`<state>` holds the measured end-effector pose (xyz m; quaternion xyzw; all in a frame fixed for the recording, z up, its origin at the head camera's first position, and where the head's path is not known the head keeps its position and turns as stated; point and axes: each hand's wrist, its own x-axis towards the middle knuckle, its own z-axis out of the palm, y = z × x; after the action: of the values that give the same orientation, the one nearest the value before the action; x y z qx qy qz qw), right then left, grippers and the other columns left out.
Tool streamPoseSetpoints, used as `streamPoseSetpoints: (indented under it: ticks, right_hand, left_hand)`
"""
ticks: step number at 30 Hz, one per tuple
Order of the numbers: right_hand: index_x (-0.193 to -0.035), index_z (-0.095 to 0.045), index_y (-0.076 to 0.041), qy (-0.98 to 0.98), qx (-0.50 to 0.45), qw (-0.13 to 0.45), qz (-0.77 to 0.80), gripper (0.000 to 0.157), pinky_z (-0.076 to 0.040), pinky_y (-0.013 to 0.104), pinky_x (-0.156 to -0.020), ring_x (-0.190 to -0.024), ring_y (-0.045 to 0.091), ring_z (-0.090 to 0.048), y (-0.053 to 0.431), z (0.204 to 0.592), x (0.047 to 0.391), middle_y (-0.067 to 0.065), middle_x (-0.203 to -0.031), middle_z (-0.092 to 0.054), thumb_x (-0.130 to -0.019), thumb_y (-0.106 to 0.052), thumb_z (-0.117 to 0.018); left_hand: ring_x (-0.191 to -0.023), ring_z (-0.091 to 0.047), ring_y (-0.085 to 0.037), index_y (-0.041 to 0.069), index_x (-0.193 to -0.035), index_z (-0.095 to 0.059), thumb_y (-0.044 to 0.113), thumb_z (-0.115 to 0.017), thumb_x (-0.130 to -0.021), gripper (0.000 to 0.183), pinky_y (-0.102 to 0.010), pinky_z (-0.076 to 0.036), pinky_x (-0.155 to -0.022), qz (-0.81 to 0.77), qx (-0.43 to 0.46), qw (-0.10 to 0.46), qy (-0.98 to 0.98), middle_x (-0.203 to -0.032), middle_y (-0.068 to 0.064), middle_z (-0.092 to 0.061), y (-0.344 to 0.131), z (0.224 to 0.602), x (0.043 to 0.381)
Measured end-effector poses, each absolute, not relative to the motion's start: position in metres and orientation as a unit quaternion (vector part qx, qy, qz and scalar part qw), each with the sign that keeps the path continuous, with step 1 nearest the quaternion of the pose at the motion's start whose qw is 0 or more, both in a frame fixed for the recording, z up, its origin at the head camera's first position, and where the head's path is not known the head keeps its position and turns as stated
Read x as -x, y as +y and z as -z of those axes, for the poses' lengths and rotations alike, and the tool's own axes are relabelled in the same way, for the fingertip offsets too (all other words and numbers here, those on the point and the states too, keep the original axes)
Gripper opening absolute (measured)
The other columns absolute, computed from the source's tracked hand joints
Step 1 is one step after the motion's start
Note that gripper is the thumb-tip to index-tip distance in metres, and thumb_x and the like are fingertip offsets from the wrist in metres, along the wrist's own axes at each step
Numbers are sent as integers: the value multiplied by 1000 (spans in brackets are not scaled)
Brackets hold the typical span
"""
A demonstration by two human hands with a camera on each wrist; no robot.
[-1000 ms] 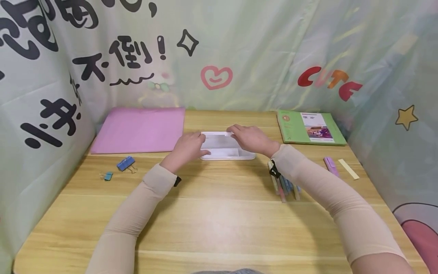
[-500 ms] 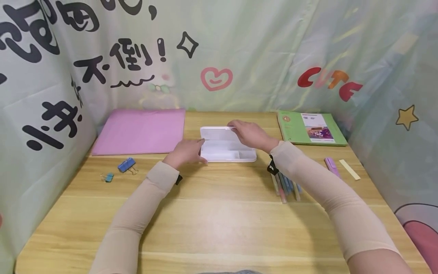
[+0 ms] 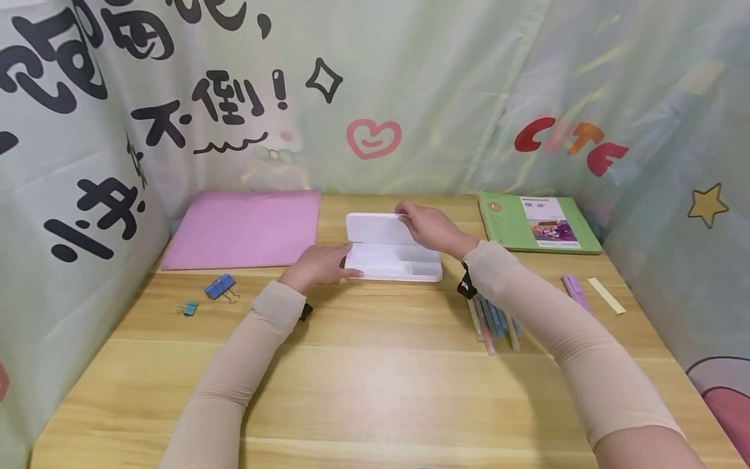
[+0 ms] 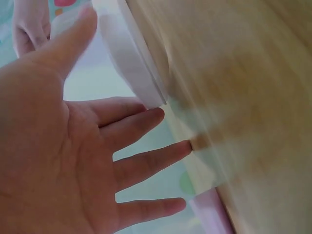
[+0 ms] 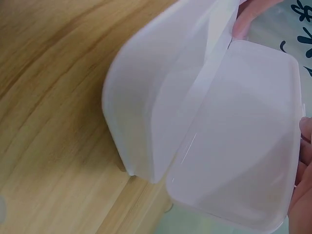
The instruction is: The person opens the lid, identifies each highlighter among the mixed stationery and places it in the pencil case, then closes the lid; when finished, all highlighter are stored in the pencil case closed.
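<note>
A white plastic pencil case (image 3: 377, 267) stands with its lid (image 3: 374, 229) raised at the back of the wooden table. Its base has compartments with nothing visible in them. My left hand (image 3: 319, 266) holds the base's left end between thumb and index finger; in the left wrist view the other fingers spread out straight beside the white case (image 4: 131, 56). My right hand (image 3: 432, 228) grips the lid's top edge near its right end. In the right wrist view the lid (image 5: 239, 131) leans back from the base, with the right fingertips (image 5: 306, 129) along its outer edge.
Several pens (image 3: 492, 322) lie under the right forearm. A purple highlighter (image 3: 577, 292) and a cream strip (image 3: 606, 296) lie farther right, below a green book (image 3: 510, 225). On the left are a pink folder (image 3: 246, 228), a blue binder clip (image 3: 219, 286) and a teal one (image 3: 190, 308).
The pencil case's lid has swung up and back, so more of its inside shows. My right hand has risen slightly with it, while the left stays at the case's left end.
</note>
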<state>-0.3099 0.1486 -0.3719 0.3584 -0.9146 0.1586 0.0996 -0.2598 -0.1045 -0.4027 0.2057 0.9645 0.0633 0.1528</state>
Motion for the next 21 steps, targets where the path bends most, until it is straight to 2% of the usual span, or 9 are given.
streamPoseSetpoints:
  ticks: [4,7,11,15,21]
  right_hand:
    - [-109,-44,-9,-910,-368,107,-160,20,-45,32,-71,-80,15,-56,150,371,309,3,-96,-57,-92,-20,-41]
    - [-109,-44,-9,-909,-370,106,-162,20,-45,31,-70,-78,14,-56,150,370,307,3,-96,-57,-92,-19,-41]
    - [-108,-44,-9,-910,-369,100,-161,19,-45,31,-68,-76,13,-55,149,369,305,2,-95,-57,-92,-18,-43]
    - [-109,-44,-9,-911,-369,93,-158,20,-45,30,-67,-74,13,-55,148,368,305,2,-95,-57,-92,-19,-42]
    - [-109,-48,-9,-921,-340,83,-169,21,-44,32,-68,-77,15,-55,148,365,314,3,-97,-56,-93,-20,-41]
  left_hand:
    - [-113,-43,-25,18,-140,-17,74,-38,-68,94,-42,-34,-85,-56,-205,141,967,-136,2,-31,-103,404,259]
    - [-114,-42,-26,17,-140,-18,72,-43,-66,96,-44,-32,-88,-55,-202,132,969,-137,1,-31,-103,405,259]
    - [-122,-30,-25,17,-140,-17,72,-44,-65,97,-51,-21,-95,-65,-196,132,969,-139,-1,-26,-103,408,258]
    - [-126,-22,-26,18,-140,-13,72,-43,-66,96,-52,-11,-99,-76,-190,145,968,-142,-2,-19,-104,407,257]
    - [-129,-13,-26,18,-140,-12,73,-41,-65,97,-49,-6,-100,-65,-194,149,968,-143,0,-11,-103,406,262]
